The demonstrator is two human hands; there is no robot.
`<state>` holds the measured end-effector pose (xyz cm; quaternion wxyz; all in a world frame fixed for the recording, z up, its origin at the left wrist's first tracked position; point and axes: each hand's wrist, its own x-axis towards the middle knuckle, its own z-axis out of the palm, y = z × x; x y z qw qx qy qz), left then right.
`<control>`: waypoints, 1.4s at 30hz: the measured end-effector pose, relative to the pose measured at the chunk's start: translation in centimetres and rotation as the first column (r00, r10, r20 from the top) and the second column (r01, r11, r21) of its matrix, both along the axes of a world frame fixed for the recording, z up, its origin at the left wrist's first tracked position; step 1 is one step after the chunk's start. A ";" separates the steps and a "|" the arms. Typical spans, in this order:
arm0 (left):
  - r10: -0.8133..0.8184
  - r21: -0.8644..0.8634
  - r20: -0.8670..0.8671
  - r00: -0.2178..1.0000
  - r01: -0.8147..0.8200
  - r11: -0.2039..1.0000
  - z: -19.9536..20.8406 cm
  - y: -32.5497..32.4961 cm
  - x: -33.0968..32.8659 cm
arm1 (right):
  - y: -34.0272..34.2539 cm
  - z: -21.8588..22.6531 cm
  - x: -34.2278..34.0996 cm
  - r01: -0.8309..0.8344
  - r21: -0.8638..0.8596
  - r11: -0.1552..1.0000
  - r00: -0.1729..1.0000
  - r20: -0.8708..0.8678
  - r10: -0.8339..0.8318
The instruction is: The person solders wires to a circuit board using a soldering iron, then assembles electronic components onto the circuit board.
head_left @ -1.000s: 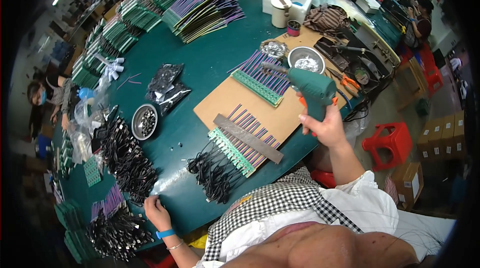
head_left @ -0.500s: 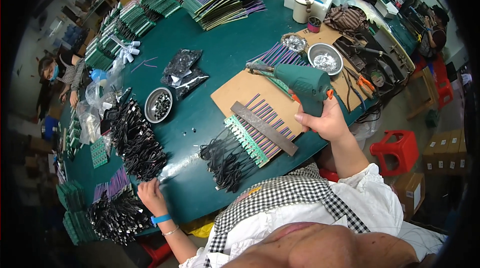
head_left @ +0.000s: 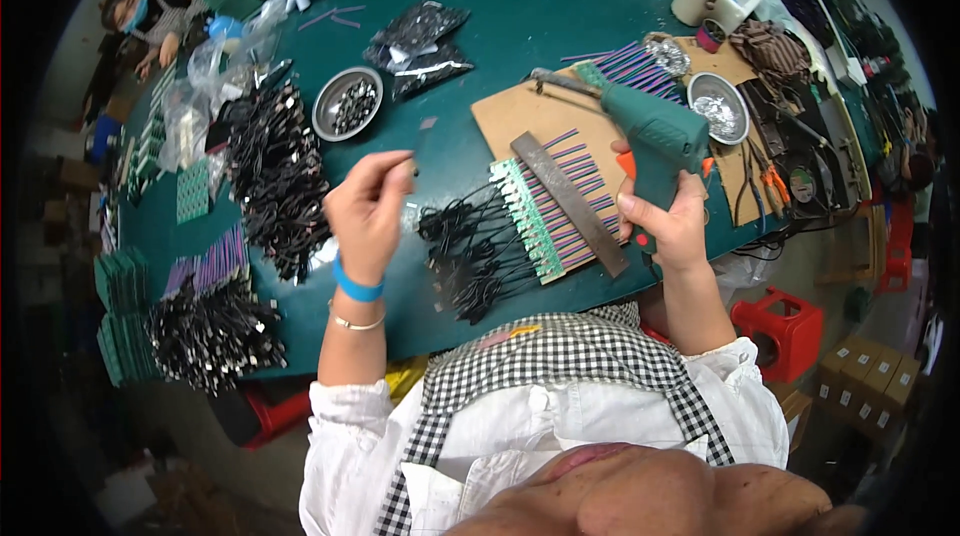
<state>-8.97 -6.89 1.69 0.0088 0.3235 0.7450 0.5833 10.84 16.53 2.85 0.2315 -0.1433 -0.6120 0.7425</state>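
In my right hand [head_left: 672,226] is a green pistol-shaped soldering gun [head_left: 655,126], its metal tip pointing left over a brown board [head_left: 505,121]. Fingers wrap its grip beside the orange trigger. My left hand [head_left: 368,201] is raised over the table, thumb and fingers pinched; a tiny dark bit shows at the fingertips, and whether it is held is unclear. On the board lies a row of green circuit boards [head_left: 525,226] with striped ribbon wires [head_left: 580,186] to the right and black cables [head_left: 465,256] to the left. A flat metal bar [head_left: 568,201] lies across the wires.
A steel bowl of small black parts [head_left: 352,108] sits beyond my left hand, near black plastic bags [head_left: 420,41]. Black cable bundles [head_left: 275,176] are heaped at left. Another bowl [head_left: 720,106], pliers [head_left: 772,186] and a white foam box [head_left: 735,1] stand at right. A co-worker [head_left: 150,26] is at far left.
My left hand has risen from beside the cable heap toward the table's middle, fingers pinched. My right hand still grips the soldering gun. The whole view has shifted.
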 end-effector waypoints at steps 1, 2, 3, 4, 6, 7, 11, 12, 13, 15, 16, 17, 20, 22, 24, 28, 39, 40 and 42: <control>-0.095 0.048 0.168 0.981 0.088 0.995 0.7 0.9 0.9 | -0.2 0.2 -0.3 -0.016 -0.010 1.000 1.000 0.012 0.017; -0.197 0.116 0.324 0.925 0.168 0.979 1.3 1.7 1.6 | -0.4 0.6 -0.7 -0.035 -0.011 0.999 0.999 0.017 0.035; -0.231 0.124 0.391 0.891 0.198 0.972 1.8 2.5 2.3 | -0.5 0.8 -1.0 -0.042 -0.011 0.999 0.999 0.019 0.042; -0.263 0.136 0.456 0.850 0.226 0.965 2.0 3.1 2.8 | -0.7 0.8 -1.3 -0.044 -0.020 0.999 0.999 0.028 0.044; -0.317 0.184 0.527 0.789 0.259 0.948 1.8 3.9 3.3 | -1.2 0.7 -1.9 -0.070 -0.065 0.995 0.998 -0.004 0.070; -0.333 0.186 0.557 0.761 0.277 0.943 2.1 4.1 3.6 | -1.2 0.6 -2.1 -0.093 -0.077 0.993 0.996 -0.017 0.092; -0.370 0.178 0.585 0.721 0.331 0.927 2.1 4.6 4.2 | -1.2 0.6 -3.1 -0.076 -0.039 0.996 0.997 0.013 0.076; -0.383 0.175 0.588 0.713 0.351 0.920 2.0 4.6 4.3 | -1.3 0.7 -3.4 -0.071 -0.047 0.996 0.997 0.016 0.072; -0.382 0.169 0.593 0.709 0.355 0.920 2.0 4.7 4.5 | -1.4 0.7 -3.8 -0.056 -0.064 0.996 0.998 0.015 0.057; -0.381 0.169 0.552 0.741 0.348 0.922 1.8 4.9 4.9 | -1.4 0.6 -4.2 -0.043 -0.087 0.995 0.999 0.018 0.044; -0.378 0.164 0.557 0.739 0.349 0.923 1.5 5.0 4.9 | -1.3 0.6 -4.3 -0.078 -0.101 0.992 0.996 0.033 0.082; -0.391 0.125 0.517 0.762 0.385 0.915 1.1 5.0 4.9 | -1.2 0.5 -4.5 -0.114 -0.113 0.987 0.992 0.048 0.120; -0.408 0.118 0.567 0.716 0.420 0.900 0.9 5.5 5.2 | -0.8 -0.3 -4.7 -0.138 -0.085 0.987 0.988 0.061 0.143; -0.407 0.154 0.649 0.642 0.413 0.897 1.3 5.8 5.0 | -1.1 -0.4 -4.7 -0.142 -0.049 0.989 0.990 -0.002 0.142; -0.468 0.287 0.848 0.251 0.525 0.801 2.0 6.3 3.8 | -1.3 -0.8 -4.7 -0.151 -0.011 0.988 0.986 -0.068 0.150; -0.437 0.239 0.817 0.376 0.470 0.850 0.9 6.6 3.8 | -0.4 -2.1 -4.3 -0.132 0.387 0.913 0.973 -0.126 0.194; -0.253 -0.077 0.461 0.850 0.323 0.943 1.2 6.8 6.0 | -1.2 -1.2 -4.0 -0.092 -0.030 0.995 0.996 -0.002 0.092; -0.253 -0.058 0.463 0.850 0.314 0.948 0.9 6.8 6.0 | -1.4 -1.2 -4.0 -0.073 -0.059 0.996 0.997 0.021 0.074; -0.248 -0.042 0.466 0.850 0.300 0.953 0.5 6.8 6.0 | -1.6 -1.4 -4.1 -0.067 -0.061 0.996 0.997 0.025 0.068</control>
